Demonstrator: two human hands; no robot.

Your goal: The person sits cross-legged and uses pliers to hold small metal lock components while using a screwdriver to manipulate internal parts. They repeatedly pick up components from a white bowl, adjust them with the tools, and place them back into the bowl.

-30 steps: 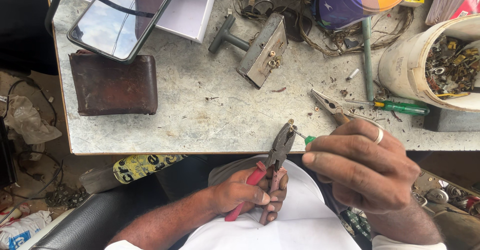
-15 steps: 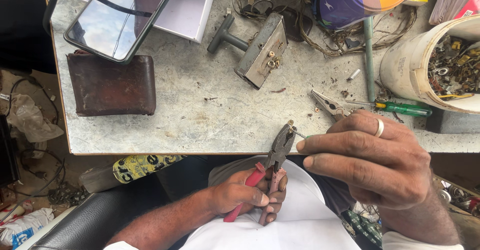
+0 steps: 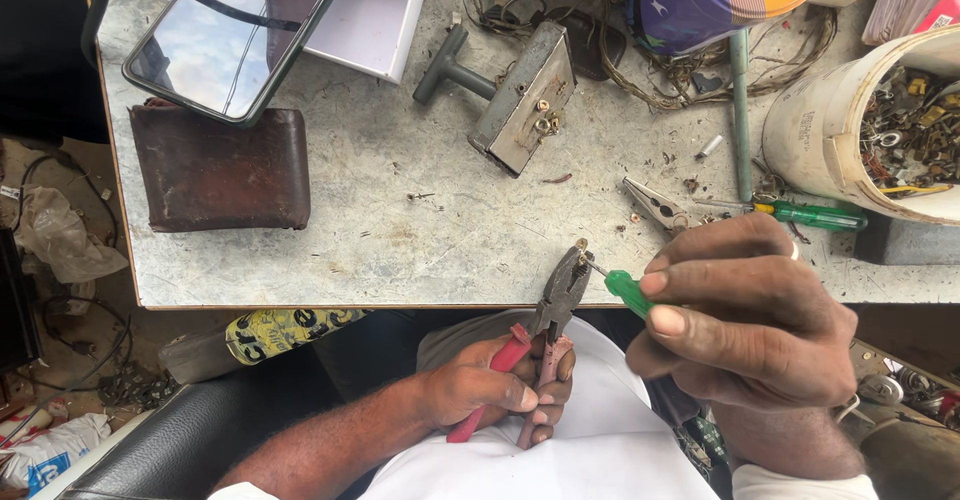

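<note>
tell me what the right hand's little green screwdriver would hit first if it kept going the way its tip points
The right hand aims the green screwdriver up and left, straight at the nose of the pliers gripped by the left hand. The tip looks almost at it already, though depth is hard to judge.

Worn grey speckled tabletop. Directly on it: brown leather wallet far left of the hands; metal block with T-handle above them; small pliers and green-handled screwdriver just above the right hand; white bucket beyond.
</note>
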